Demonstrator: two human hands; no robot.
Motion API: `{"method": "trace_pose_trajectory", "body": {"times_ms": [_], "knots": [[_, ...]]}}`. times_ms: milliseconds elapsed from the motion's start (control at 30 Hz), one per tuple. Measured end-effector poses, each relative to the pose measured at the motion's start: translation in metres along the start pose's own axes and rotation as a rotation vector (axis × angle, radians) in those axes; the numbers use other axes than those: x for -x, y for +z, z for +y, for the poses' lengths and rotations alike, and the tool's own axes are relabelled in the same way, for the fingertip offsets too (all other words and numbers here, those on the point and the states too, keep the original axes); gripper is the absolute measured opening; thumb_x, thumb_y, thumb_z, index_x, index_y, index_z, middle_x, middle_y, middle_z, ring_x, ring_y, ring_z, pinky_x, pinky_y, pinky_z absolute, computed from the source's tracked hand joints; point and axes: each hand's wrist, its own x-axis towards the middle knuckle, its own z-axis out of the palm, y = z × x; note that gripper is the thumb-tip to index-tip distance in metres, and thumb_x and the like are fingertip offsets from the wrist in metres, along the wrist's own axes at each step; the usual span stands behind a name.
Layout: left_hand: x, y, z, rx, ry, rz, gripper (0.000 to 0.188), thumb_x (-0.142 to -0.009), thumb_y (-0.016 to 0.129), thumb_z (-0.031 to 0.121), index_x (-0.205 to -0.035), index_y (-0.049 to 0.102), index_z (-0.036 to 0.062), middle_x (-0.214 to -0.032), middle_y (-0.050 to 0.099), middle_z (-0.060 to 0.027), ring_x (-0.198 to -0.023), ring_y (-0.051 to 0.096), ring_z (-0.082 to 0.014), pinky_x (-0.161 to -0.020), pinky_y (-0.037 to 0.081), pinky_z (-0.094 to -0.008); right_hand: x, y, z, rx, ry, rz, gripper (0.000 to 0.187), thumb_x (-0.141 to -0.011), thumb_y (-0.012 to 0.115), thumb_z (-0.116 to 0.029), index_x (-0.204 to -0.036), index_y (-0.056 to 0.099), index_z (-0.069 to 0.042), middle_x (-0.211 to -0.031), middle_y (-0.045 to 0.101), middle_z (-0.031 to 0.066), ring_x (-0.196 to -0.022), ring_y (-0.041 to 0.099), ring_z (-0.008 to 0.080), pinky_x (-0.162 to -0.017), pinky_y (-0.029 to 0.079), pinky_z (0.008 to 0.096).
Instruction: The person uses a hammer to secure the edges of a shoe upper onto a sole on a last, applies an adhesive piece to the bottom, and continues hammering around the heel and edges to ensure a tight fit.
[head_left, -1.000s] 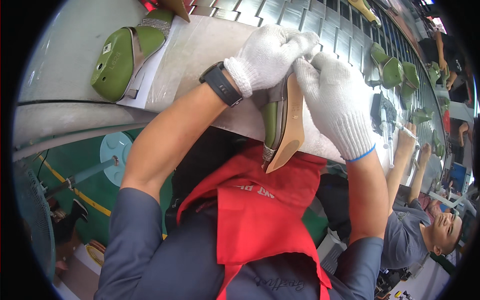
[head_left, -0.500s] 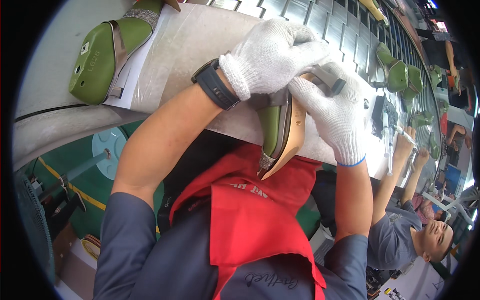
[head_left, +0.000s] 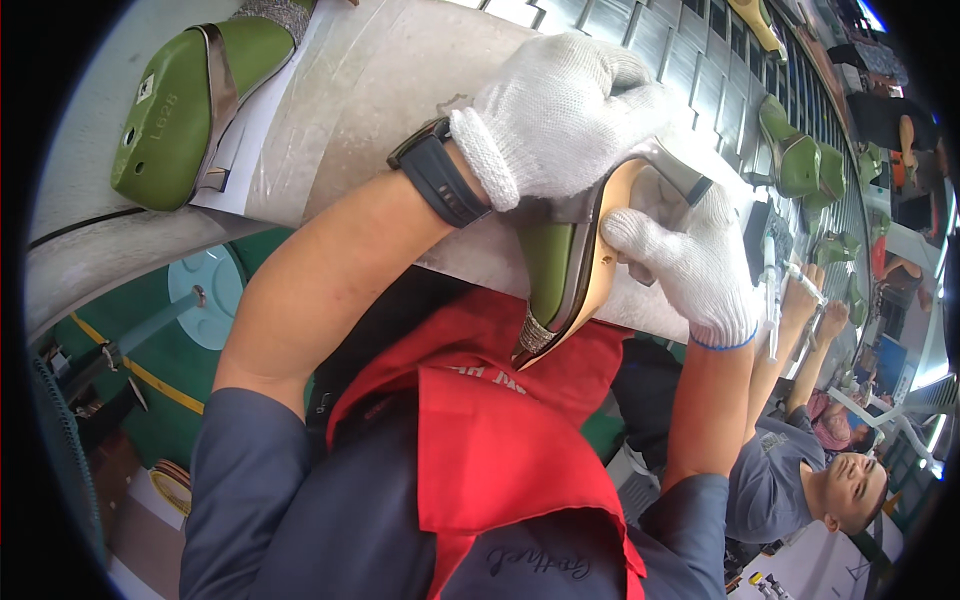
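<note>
I hold a shoe on a green last (head_left: 560, 275) over my red apron, its tan sole facing right and its silver pointed toe down. My left hand (head_left: 560, 115), in a white knit glove with a dark watch on the wrist, grips the upper part of the last. My right hand (head_left: 690, 260), also gloved, presses its fingers against the tan sole near the heel end. Both hands are shut on the shoe.
A grey conveyor table (head_left: 370, 90) runs in front of me. Another green last with silver straps (head_left: 190, 100) lies at its left. More green lasts (head_left: 800, 160) sit further along. A co-worker (head_left: 800, 470) sits to my right, hands at the table.
Both hands and the shoe have shifted slightly right. My right hand has slid down along the tan sole, fingers now pressing on it.
</note>
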Motion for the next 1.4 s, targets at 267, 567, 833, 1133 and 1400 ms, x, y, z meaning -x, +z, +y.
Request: {"method": "trace_pose_trajectory", "body": {"times_ms": [267,567,833,1133,1400], "knots": [[0.0,0.0,0.001,-0.141,0.064,0.045,0.03,-0.107,0.068,0.026,-0.096,0.077,0.0004,-0.075,0.071,-0.0031,-0.071,0.064,-0.0075,-0.065,0.052,-0.0279,0.0,0.009,0.014,0.018,-0.049,0.104,0.054,-0.089,0.089,-0.013,-0.135,0.067,0.002,-0.098,0.073,0.0026,-0.082,0.067,0.0078,-0.07,0.056,0.0254],[-0.005,0.002,-0.003,-0.09,0.014,-0.011,0.033,-0.107,0.067,0.03,-0.099,0.078,-0.0005,-0.08,0.074,-0.004,-0.075,0.066,-0.0093,-0.069,0.055,-0.0306,-0.005,0.024,0.02,-0.108,-0.004,0.202,0.047,-0.089,0.09,-0.012,-0.129,0.069,0.002,-0.113,0.074,0.0075,-0.098,0.071,0.0129,-0.085,0.061,0.0306],[-0.002,-0.01,0.011,0.021,-0.114,-0.097,0.035,-0.106,0.07,0.032,-0.114,0.078,-0.001,-0.097,0.077,-0.005,-0.091,0.069,-0.0094,-0.082,0.056,-0.029,-0.018,0.034,0.051,-0.327,-0.142,0.293,0.043,-0.098,0.082,-0.017,-0.133,0.068,0.004,-0.117,0.075,0.0098,-0.103,0.071,0.0155,-0.09,0.061,0.0343],[0.072,-0.065,0.018,-0.233,0.056,0.07,0.078,-0.074,0.096,0.026,-0.137,0.057,0.0011,-0.126,0.061,-0.0093,-0.118,0.063,-0.0221,-0.108,0.053,-0.0386,0.047,0.04,0.028,0.329,-0.315,0.203,0.052,-0.089,0.087,-0.019,-0.135,0.07,0.0,-0.128,0.075,0.0199,-0.118,0.074,0.033,-0.104,0.057,0.0416],[0.152,-0.037,0.031,-0.554,0.314,0.138,0.085,-0.063,0.105,0.029,-0.138,0.071,0.0055,-0.126,0.065,-0.0156,-0.112,0.066,-0.0336,-0.097,0.057,-0.0439,0.028,0.015,0.043,0.706,-0.597,0.375,0.072,-0.072,0.096,-0.027,-0.138,0.072,-0.008,-0.148,0.065,0.0202,-0.138,0.06,0.0417,-0.116,0.05,0.0492]]}}
